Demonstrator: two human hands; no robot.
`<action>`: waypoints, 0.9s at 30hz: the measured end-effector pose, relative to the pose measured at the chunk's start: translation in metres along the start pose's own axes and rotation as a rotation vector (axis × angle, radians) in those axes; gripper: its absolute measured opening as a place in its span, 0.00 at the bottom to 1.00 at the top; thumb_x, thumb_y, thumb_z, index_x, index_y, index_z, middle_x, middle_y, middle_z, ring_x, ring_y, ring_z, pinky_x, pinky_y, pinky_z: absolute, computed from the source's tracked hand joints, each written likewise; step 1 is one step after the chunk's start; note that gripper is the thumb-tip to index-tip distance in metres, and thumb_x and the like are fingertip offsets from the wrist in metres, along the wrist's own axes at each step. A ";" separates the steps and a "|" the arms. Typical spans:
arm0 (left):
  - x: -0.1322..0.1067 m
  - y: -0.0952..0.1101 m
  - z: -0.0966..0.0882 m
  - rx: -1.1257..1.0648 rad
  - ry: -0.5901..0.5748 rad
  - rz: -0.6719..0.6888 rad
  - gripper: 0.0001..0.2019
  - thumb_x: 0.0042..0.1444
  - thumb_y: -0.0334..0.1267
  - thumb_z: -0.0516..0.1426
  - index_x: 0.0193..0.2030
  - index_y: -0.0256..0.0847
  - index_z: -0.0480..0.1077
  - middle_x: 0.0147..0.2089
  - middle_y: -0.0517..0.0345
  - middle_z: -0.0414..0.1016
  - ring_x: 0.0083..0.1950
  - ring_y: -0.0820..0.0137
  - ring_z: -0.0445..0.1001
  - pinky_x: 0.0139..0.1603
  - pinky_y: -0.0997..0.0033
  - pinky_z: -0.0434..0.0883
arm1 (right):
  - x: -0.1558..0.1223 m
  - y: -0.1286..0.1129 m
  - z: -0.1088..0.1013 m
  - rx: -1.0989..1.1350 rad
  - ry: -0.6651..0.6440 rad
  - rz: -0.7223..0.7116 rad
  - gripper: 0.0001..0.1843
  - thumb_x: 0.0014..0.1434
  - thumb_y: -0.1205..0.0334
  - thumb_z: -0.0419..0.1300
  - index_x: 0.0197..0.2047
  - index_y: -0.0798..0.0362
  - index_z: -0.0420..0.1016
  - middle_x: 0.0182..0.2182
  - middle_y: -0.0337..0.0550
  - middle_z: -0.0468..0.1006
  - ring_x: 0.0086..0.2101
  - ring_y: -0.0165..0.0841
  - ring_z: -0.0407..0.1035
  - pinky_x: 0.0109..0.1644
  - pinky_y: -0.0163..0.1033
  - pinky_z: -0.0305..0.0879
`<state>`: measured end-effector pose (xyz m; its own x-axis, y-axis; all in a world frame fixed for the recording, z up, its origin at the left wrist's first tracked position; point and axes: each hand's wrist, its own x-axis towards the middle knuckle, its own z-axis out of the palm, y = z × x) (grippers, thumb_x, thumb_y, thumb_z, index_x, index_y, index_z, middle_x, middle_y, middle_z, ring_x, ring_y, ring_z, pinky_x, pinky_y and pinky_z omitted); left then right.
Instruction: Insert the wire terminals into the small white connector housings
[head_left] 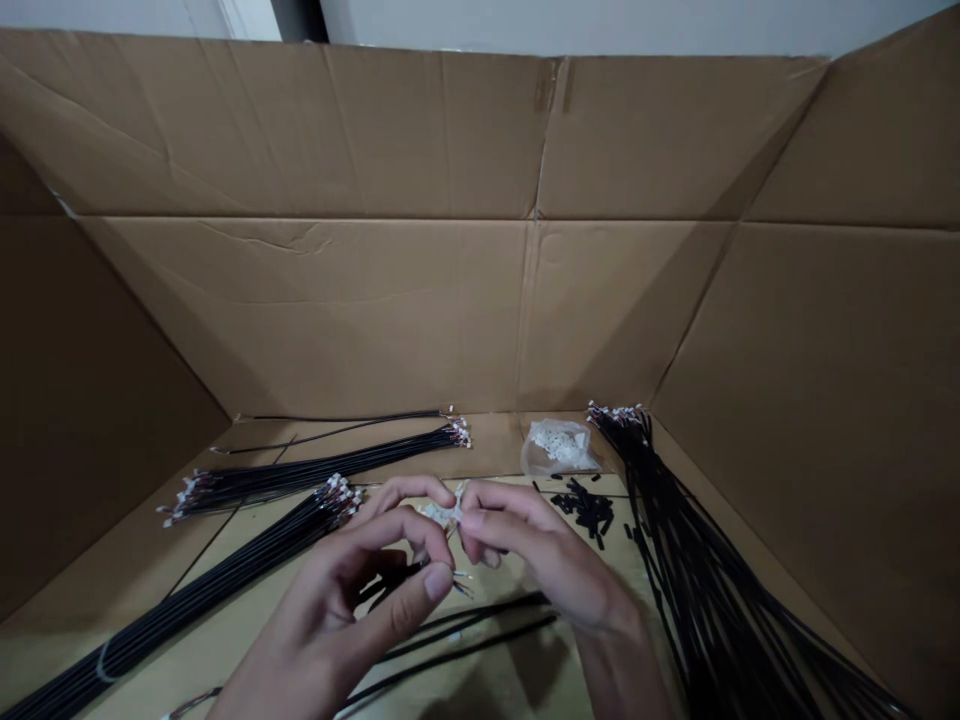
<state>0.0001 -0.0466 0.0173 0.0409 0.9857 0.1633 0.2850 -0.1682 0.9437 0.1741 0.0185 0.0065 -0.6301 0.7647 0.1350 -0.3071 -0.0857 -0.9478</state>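
My left hand [330,620] pinches a thin black wire [394,583] whose bare metal-tipped end [459,583] sticks out past my thumb. My right hand [532,550] holds a small white plastic connector [442,513] between its fingertips, and a finger of my left hand touches it too. The two hands are close together, with the connector just above the wire tip. Part of the connector is hidden by my fingers.
Bundles of black wires with white connectors lie on the cardboard floor [495,450] at left and right. A plastic bag of white connectors [559,447] and a pile of short black tubes [583,510] lie ahead. Cardboard walls [300,320] surround everything.
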 end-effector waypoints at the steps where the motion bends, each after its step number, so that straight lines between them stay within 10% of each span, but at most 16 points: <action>1: -0.001 0.000 0.000 0.009 0.006 -0.018 0.11 0.58 0.51 0.63 0.30 0.50 0.77 0.49 0.57 0.77 0.49 0.63 0.77 0.48 0.68 0.77 | 0.000 -0.001 -0.001 -0.005 -0.026 0.012 0.14 0.58 0.58 0.63 0.23 0.50 0.68 0.23 0.34 0.64 0.28 0.31 0.55 0.36 0.39 0.52; 10: -0.006 0.003 -0.004 0.137 0.121 -0.092 0.16 0.57 0.58 0.60 0.29 0.50 0.75 0.52 0.57 0.75 0.69 0.58 0.63 0.63 0.62 0.66 | 0.016 0.020 -0.007 0.092 -0.222 0.032 0.12 0.53 0.60 0.60 0.20 0.51 0.66 0.18 0.33 0.62 0.22 0.28 0.50 0.29 0.38 0.46; 27: -0.013 -0.012 -0.012 0.236 0.078 0.099 0.13 0.64 0.52 0.57 0.33 0.51 0.74 0.46 0.57 0.75 0.67 0.63 0.64 0.61 0.71 0.70 | 0.020 0.040 -0.002 0.196 -0.271 -0.075 0.13 0.52 0.59 0.64 0.20 0.51 0.67 0.18 0.31 0.62 0.23 0.29 0.53 0.32 0.38 0.51</action>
<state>-0.0155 -0.0575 0.0071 0.0086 0.9593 0.2822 0.4988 -0.2487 0.8303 0.1504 0.0320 -0.0293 -0.7593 0.5779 0.2991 -0.4745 -0.1771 -0.8623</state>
